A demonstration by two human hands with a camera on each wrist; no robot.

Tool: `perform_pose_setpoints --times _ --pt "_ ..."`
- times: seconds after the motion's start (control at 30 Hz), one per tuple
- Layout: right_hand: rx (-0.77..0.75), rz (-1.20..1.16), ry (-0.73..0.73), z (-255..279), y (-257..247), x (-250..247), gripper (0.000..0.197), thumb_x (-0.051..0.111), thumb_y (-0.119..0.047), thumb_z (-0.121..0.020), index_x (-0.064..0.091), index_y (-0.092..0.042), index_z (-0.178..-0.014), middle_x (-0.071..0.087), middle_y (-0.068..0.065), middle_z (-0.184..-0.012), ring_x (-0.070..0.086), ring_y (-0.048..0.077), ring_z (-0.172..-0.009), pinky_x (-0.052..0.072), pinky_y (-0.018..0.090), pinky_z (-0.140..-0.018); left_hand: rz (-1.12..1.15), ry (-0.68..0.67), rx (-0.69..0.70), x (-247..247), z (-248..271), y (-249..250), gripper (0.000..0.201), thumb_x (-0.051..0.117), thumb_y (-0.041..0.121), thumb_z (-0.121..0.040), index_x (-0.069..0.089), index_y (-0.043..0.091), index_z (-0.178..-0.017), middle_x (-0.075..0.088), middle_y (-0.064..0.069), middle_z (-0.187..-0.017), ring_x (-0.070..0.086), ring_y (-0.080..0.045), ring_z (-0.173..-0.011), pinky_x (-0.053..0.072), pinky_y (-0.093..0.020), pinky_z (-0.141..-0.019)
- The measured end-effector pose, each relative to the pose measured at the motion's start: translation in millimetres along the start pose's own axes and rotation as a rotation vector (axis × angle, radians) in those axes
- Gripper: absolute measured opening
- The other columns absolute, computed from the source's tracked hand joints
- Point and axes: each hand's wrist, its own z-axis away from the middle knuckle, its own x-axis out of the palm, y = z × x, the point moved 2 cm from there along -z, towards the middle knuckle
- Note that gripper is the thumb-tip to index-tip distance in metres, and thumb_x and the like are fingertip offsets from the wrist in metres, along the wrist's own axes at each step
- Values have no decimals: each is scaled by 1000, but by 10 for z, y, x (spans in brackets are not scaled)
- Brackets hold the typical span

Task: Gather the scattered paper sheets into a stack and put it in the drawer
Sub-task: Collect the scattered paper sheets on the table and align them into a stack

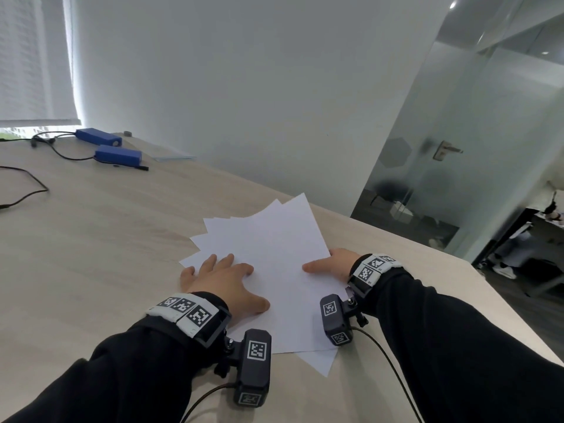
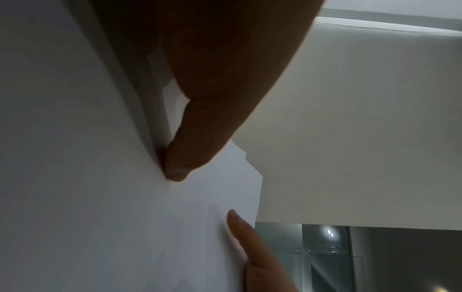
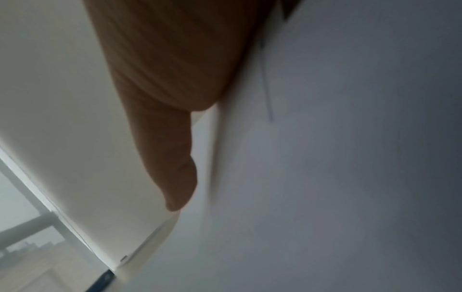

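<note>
Several white paper sheets lie fanned in a loose pile on the light wooden table. My left hand lies flat on the pile's left part, fingers spread and pressing down. My right hand is at the pile's right edge; its thumb rests on top and its fingers are hidden under the edge. In the left wrist view my left thumb presses the paper, and the right thumb shows on it too. The right wrist view shows my right thumb over the paper. No drawer is in view.
Two blue boxes with black cables sit at the table's back left. The table's right edge runs close to my right arm. Beyond it stands a glass door with a handle.
</note>
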Motion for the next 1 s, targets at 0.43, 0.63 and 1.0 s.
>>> perform_pose_setpoints --times 0.43,0.63,1.0 --pt "90 -257 -85 350 273 -36 43 80 -16 -68 69 1 -106 66 33 -112 63 53 -101 50 58 -91 58 -5 65 5 16 12 81 54 72 -72 29 52 -146 14 18 -164 2 -9 -153 0 -47 -120" --pt "127 -301 -39 594 540 -253 42 83 -13 -69 69 -2 -106 73 22 -101 72 39 -86 58 46 -79 310 -65 153 5 101 48 74 66 67 -69 36 64 -136 49 24 -143 27 -17 -143 20 -38 -119" --pt "37 -112 -13 1113 827 -186 34 78 -15 -70 74 -8 -103 75 7 -103 71 28 -97 55 40 -94 667 143 147 1 331 111 60 76 29 -83 51 42 -135 47 8 -148 44 -17 -135 34 -33 -107"
